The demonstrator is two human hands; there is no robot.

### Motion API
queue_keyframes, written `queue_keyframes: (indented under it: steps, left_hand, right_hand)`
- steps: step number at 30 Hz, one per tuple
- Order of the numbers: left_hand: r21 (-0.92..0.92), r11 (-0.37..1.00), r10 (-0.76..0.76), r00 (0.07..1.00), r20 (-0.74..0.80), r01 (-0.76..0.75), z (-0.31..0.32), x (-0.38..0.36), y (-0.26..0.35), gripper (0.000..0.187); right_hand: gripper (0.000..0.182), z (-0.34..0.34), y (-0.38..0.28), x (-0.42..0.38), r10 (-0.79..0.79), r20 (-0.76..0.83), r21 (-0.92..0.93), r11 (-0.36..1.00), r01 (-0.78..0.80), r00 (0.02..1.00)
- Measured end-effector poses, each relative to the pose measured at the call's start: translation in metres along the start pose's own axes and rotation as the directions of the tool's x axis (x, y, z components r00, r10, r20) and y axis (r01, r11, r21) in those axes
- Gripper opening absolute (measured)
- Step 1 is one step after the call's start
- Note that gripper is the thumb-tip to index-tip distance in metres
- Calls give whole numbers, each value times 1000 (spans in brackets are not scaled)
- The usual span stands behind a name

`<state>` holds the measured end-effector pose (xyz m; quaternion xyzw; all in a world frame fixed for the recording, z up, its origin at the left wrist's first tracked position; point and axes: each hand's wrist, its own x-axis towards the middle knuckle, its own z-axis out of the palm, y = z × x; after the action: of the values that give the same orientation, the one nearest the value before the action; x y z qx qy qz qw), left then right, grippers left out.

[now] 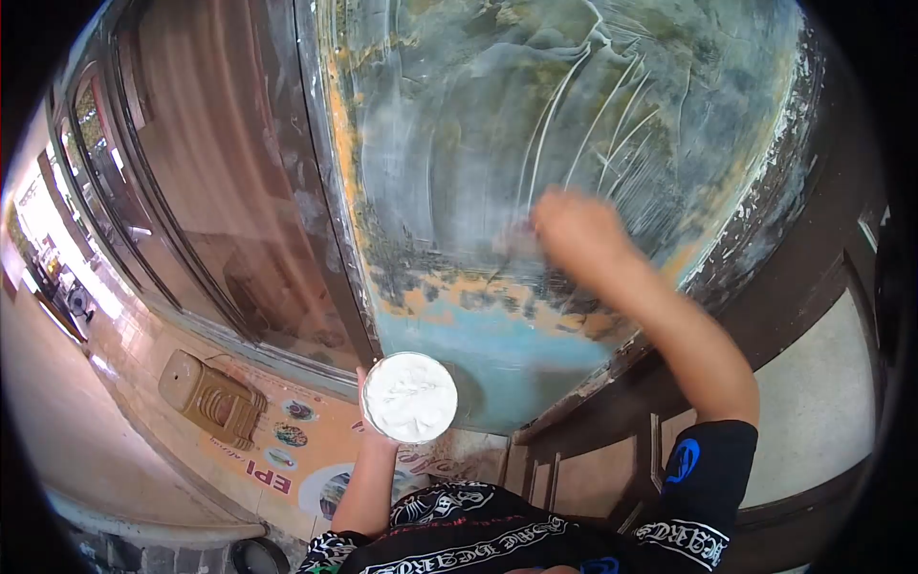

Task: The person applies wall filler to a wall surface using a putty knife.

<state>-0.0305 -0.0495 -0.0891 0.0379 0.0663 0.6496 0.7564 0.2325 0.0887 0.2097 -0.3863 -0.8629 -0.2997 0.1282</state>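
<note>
My left hand (375, 421) is wrapped round the side of a round tub of white putty (411, 397), held low in front of the wall. The putty's surface is thick and uneven. Against the wall (459, 143), my right hand (579, 230) is closed and smeared by motion. A blurred flat blade, which looks like a putty knife (516, 237), shows at its fingers. Thin white smears and curved ridges cover the greenish-grey wall above that hand. Lower down, the wall shows patchy orange and light blue paint.
A dark-framed window (229, 172) borders the wall on the left. A brown plastic stool (210, 392) lies on a printed banner (277, 440) spread over the floor. Dark wooden framing with pale panels (813, 392) stands at the right.
</note>
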Motion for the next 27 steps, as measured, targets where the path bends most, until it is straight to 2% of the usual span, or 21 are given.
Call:
queue_keyframes:
  steps: [2, 3, 5, 7, 8, 10, 11, 12, 13, 14, 15, 16, 18, 20, 22, 24, 25, 27]
  left_hand:
    - [-25, 1000, -19, 1000, 10, 19, 8, -3, -8, 85]
    - [-5, 1000, -15, 1000, -5, 15, 9, -3, -10, 85]
    - [5, 1000, -9, 1000, 13, 9, 8, -4, -13, 85]
    - [-1, 1000, -1, 1000, 19, 1, 14, -10, -15, 85]
    - [-14, 1000, 5, 1000, 30, -5, 17, -11, -17, 85]
    - [-6, 1000, -1, 1000, 17, 2, 13, -9, -21, 85]
    - [-15, 1000, 11, 999, 35, -10, 11, -9, -24, 85]
    - [-21, 1000, 21, 998, 53, -20, 9, -9, -28, 85]
    - [-15, 1000, 8, 999, 42, -8, 13, -9, -32, 85]
    - [-16, 1000, 11, 999, 43, -10, 12, -8, -37, 85]
    - [-8, 1000, 9, 1000, 30, -9, 10, -8, -41, 85]
    - [0, 1000, 11, 1000, 18, -11, 8, -7, -44, 85]
    - [-24, 1000, -16, 1000, 25, 17, 10, -13, -51, 85]
    - [-35, 997, -60, 993, 102, 64, 11, -12, -58, 86]
    - [-7, 996, -92, 993, 73, 93, 16, -12, -67, 88]
    - [3, 997, -83, 997, -1, 83, 13, -8, -73, 83]
    - [-15, 995, -94, 994, 54, 95, 10, -5, -75, 84]
    - [2, 996, -89, 995, 40, 89, 11, -1, -77, 84]
  right_hand:
    - [11, -69, 45, 22, 199, -223, 39, 980, -195, 954]
    - [18, -90, 83, 27, 230, -422, 120, 973, -197, 877]
    - [30, -153, 152, 28, 343, -574, 162, 938, -307, 744]
    - [24, -200, 155, 10, 445, -687, 389, 893, -227, 574]
    - [34, -201, 199, -8, 494, -646, 221, 851, -477, 582]
    - [34, -191, 181, -30, 609, -486, 402, 793, -458, 627]
    - [31, -173, 155, -39, 627, -421, 529, 757, -384, 656]
    - [29, -146, 118, -46, 635, -354, 646, 697, -311, 687]
    - [25, -118, 84, -53, 668, -288, 785, 575, -230, 686]
    - [20, -84, 65, -64, 642, -220, 814, 535, -224, 734]
    - [19, -61, 40, -77, 571, -259, 639, 706, -305, 779]
    - [20, -24, 20, -87, 583, -202, 768, 592, -242, 787]
    - [20, 30, -15, -108, 542, -164, 713, 642, -281, 825]
    - [19, 83, -45, -123, 569, -137, 762, 583, -280, 811]
    - [18, 131, -61, -129, 579, -152, 720, 620, -312, 801]
    - [18, 148, -60, -133, 586, -180, 680, 655, -331, 790]
    - [18, 152, -55, -135, 643, -194, 671, 638, -378, 741]
    - [20, 153, -44, -138, 714, -249, 654, 622, -430, 654]
